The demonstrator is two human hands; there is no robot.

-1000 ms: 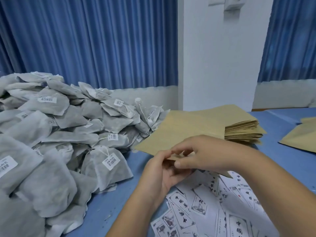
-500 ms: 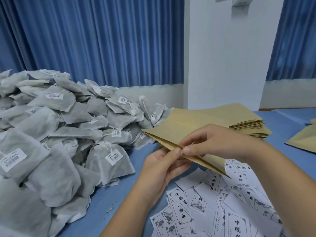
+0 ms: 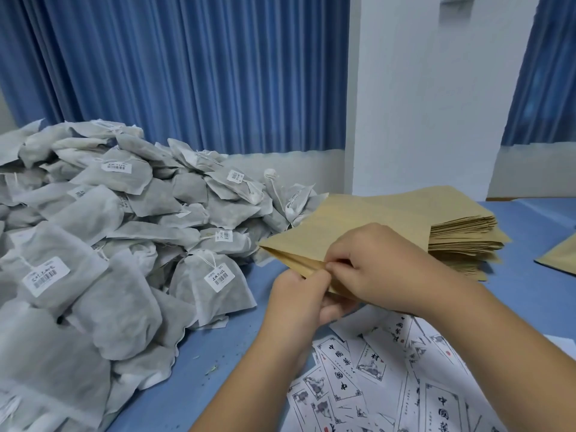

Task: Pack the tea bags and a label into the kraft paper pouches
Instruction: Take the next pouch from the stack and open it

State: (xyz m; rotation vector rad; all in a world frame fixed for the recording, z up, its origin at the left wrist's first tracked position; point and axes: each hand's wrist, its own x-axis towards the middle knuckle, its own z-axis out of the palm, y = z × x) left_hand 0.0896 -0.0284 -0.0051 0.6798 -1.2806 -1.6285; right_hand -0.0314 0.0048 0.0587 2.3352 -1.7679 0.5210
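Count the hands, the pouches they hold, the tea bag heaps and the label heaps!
Hands: 2, left hand and right hand
Held kraft pouch: 1
Tea bag heap: 1
Label heap: 1
Total: 5

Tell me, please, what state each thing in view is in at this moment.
Held pouch: lifted, mouth edge pinched by both hands, slightly parted.
Left hand: pinching the pouch's edge.
Right hand: pinching the pouch's edge.
Pouch stack: flat, piled on the table.
Tea bags: heaped loose, drawstrings pulled shut.
Labels: scattered flat on the table.
Curtains: drawn.
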